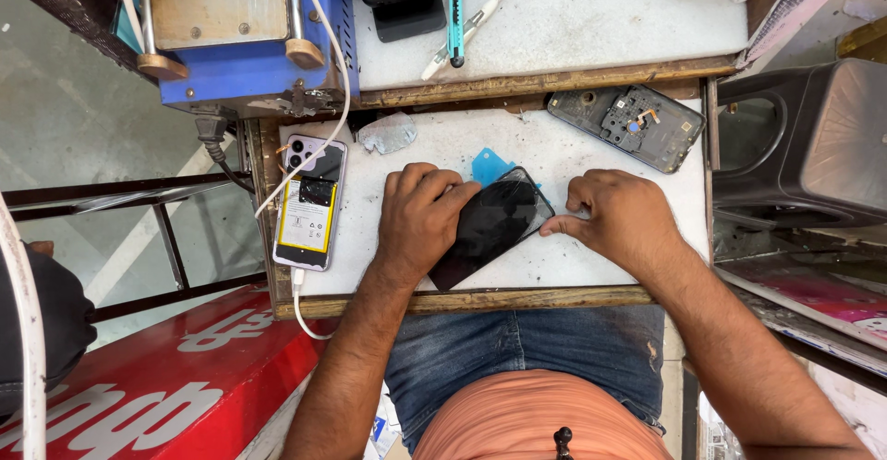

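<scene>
The phone screen (490, 224) was glossy black, with a bright blue film (490, 164) behind it. The bench (591, 266) was dirty white with a brown wooden edge. The opened phone (310, 203) showed a yellow-and-white battery; the phone frame (626, 127) was dark grey.

Glossy black glass phone screen (490, 224) on scuffed matt white worktop (591, 146).

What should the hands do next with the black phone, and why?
Probably lift the screen edge a little with the right hand. The left hand already presses the black phone flat on the white table, and a blue pick sits under its top edge.
</scene>
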Tool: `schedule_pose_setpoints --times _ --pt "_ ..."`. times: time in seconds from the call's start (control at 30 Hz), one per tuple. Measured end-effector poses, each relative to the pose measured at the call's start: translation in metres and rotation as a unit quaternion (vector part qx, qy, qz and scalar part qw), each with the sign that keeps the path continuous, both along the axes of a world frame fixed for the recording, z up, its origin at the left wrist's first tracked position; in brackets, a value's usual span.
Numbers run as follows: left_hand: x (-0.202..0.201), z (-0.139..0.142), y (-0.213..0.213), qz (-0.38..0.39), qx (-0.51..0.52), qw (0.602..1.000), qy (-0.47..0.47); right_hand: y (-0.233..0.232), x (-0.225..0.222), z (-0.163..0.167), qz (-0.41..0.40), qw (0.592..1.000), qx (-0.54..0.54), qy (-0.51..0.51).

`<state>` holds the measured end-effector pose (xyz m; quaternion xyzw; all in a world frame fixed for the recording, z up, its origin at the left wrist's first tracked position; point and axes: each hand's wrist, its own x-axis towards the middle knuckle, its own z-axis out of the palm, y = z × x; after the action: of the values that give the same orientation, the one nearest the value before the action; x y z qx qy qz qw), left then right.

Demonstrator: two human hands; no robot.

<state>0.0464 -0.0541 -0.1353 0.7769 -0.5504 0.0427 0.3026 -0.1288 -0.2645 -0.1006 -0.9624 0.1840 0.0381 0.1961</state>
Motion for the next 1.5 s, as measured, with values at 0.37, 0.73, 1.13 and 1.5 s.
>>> schedule_pose_setpoints --times 0.37,0.73,1.13,1.5 --pt "0.0 -0.008 0.0 0.04 -0.011 0.999 0.007 -0.002 0.01 0.014 0.002 0.995 0.088 -0.04" --pt "0.001 -0.012 0.003 0.054 -0.022 0.998 -0.004 -0.001 0.005 0.003 0.002 0.998 0.057 -0.015" --pt "0.0 0.002 0.0 0.005 0.006 1.0 0.001 0.009 -0.007 -0.009 -0.038 0.999 -0.026 -0.023" --pt "0.0 -0.002 -0.001 0.011 0.0 1.0 0.007 0.005 0.0 0.003 -0.051 0.999 0.007 0.017"
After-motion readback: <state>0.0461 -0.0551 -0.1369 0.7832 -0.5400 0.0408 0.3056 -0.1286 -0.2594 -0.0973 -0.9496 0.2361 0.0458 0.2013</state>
